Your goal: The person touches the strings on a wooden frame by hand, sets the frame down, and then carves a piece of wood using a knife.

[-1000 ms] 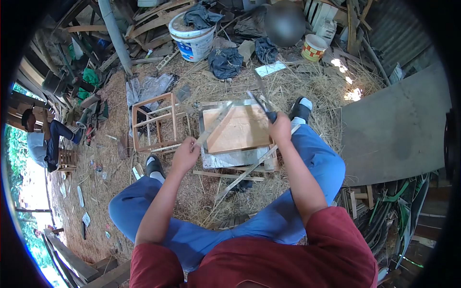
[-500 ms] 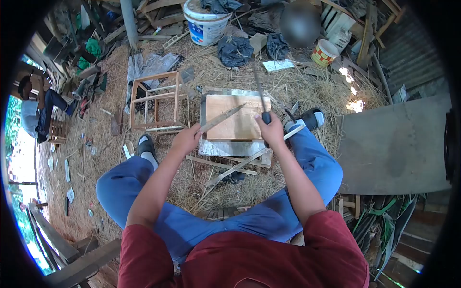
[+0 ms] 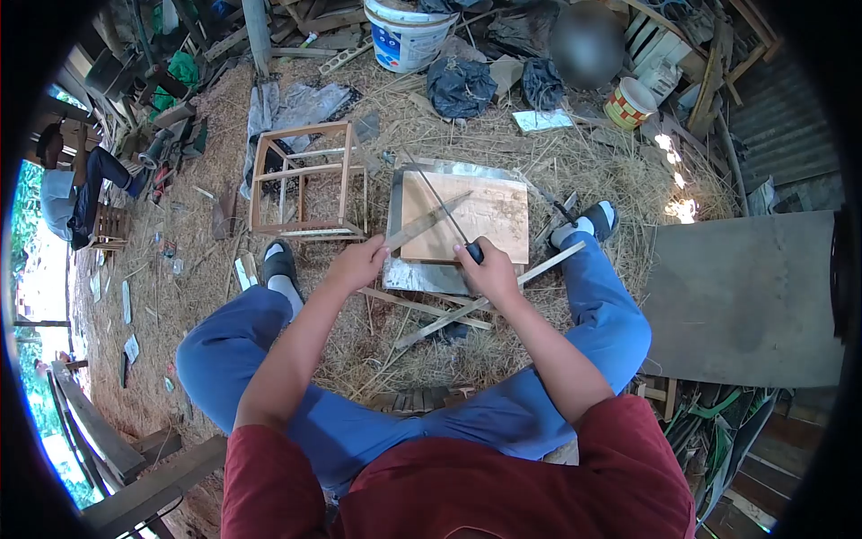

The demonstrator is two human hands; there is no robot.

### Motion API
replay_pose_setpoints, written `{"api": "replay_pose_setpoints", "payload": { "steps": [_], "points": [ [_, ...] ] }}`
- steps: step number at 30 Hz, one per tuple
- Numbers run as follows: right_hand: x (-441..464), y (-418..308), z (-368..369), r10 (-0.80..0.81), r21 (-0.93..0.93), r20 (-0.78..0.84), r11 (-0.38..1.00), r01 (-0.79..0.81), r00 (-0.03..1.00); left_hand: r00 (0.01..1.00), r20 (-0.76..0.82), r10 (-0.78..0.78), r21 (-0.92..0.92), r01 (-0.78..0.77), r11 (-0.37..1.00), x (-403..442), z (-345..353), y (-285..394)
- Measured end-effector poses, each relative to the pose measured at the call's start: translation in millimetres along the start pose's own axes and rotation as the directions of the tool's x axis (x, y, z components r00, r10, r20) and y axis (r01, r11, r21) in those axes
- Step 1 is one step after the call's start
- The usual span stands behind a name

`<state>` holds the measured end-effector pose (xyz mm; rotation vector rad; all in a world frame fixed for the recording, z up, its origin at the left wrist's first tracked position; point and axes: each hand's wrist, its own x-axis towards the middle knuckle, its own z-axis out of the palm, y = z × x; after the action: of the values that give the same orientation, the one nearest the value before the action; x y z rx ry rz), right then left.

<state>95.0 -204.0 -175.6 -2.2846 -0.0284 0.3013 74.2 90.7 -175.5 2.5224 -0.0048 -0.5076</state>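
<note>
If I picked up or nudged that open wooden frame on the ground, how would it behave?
The wooden frame is probably light for its size: thin bars around open space. It looks fairly stiff, since its bars show no sag. Pushed, it might catch rather than slide smoothly, as the ground around it is littered.

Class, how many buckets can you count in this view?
2: a large white-and-blue bucket at the top, near centre; a smaller red-and-yellow checked bucket, upper right. Others may be hidden.
</note>
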Motion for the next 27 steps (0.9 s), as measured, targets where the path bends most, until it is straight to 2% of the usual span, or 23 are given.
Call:
{"api": "replay_pose_setpoints", "payload": {
  "steps": [4,6,8,10,12,13,14,15,16,17,22,23,25,26,27],
  "points": [
    [6.0,3.7,8.5,0.023,0.050,0.007,0.998,-0.023,1.000,0.999,0.049,-0.016,-0.038,0.018,0.999,1.8,-10.1,-2.1],
    [11.0,6.2,13.6,0.012,0.040,-0.018,0.999,-0.011,1.000,0.997,0.072,-0.009,0.035,0.006,0.999,0.0,-17.5,-5.7],
    [11.0,-0.5,12.1,0.001,0.030,-0.036,1.000,0.000,0.999,1.000,0.006,-0.006,0.063,0.005,0.998,-12.1,-37.0,9.0],
    [10.7,-20.8,-1.3,0.168,0.276,0.114,0.942,-0.193,0.979,0.998,-0.064,0.001,0.094,0.005,0.996,-29.3,-67.6,31.4],
    [11.2,-29.2,-7.6,0.155,0.333,0.108,0.925,-0.182,0.982,0.968,-0.232,0.099,-0.029,-0.108,0.994,-45.6,-101.6,55.7],
    [12.2,-31.6,-11.1,0.172,0.362,0.108,0.910,-0.200,0.979,0.939,-0.331,0.096,-0.103,-0.138,0.985,-51.4,-114.7,66.6],
    [12.3,-34.9,-14.2,0.188,0.391,0.109,0.895,-0.216,0.976,0.933,-0.343,0.108,-0.096,-0.149,0.984,-51.2,-119.7,70.7],
    [10.6,-37.9,-16.2,0.157,0.464,0.092,0.867,-0.182,0.983,0.891,-0.449,0.073,-0.331,-0.242,0.912,-50.0,-123.4,74.9],
    [8.7,-40.4,-20.2,0.141,0.460,0.080,0.873,-0.162,0.987,0.842,-0.539,0.011,-0.530,-0.350,0.773,-48.7,-126.9,80.6],
    [5.9,-42.5,-23.8,0.144,0.497,0.078,0.852,-0.164,0.987,0.821,-0.571,-0.017,-0.604,-0.406,0.686,-46.1,-128.9,88.0],
    [-24.3,-76.8,-61.0,0.199,0.555,0.016,0.813,-0.174,0.980,0.770,-0.638,-0.006,-0.560,-0.458,0.690,-17.4,-117.6,89.5],
    [-33.2,-96.8,-76.5,0.238,0.578,0.042,0.786,-0.218,0.970,0.736,-0.676,0.041,-0.517,-0.513,0.685,-13.6,-118.1,92.3],
    [-37.9,-128.8,-103.8,0.188,0.670,0.094,0.715,-0.202,0.978,0.669,-0.740,0.070,-0.430,-0.552,0.715,-7.9,-119.9,96.3],
    [-39.7,-138.2,-111.4,0.152,0.725,0.123,0.662,-0.193,0.981,0.675,-0.736,0.053,-0.438,-0.534,0.723,-9.5,-121.3,97.7],
    [-37.8,-141.1,-110.5,0.143,0.722,0.136,0.663,-0.197,0.980,0.713,-0.693,0.103,-0.421,-0.516,0.746,-9.1,-130.0,102.0]
  ]
}}
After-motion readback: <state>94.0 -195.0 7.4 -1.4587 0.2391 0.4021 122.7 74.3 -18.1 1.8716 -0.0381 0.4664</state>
